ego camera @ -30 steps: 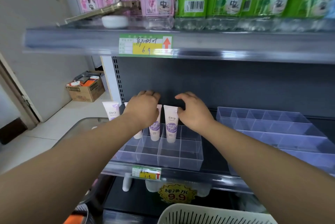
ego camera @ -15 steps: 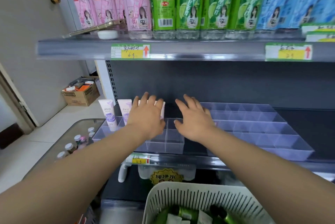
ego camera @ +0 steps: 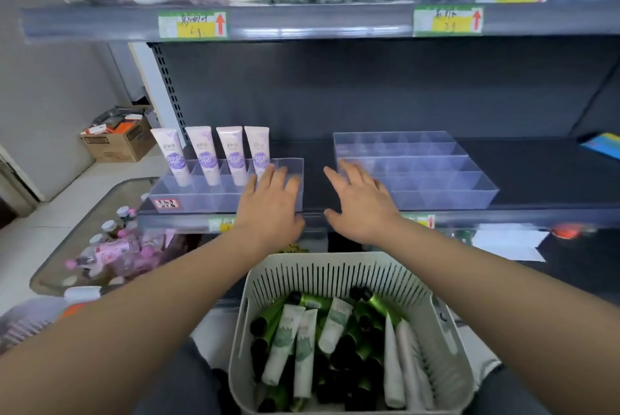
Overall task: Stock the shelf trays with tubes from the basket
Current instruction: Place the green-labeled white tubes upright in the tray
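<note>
Likely light, squashy and slick, the green and white plastic tubes heaped in the white slatted basket are best pinched mid-body; left hand and right hand hover splayed and empty by the clear divided trays

The trays on the dark matt shelf are clear, glossy plastic. Below the shelf, the basket is matt pale slotted plastic, holding smooth white and shiny green tubes. Left of the shelf sits a rough brown cardboard box.
</note>
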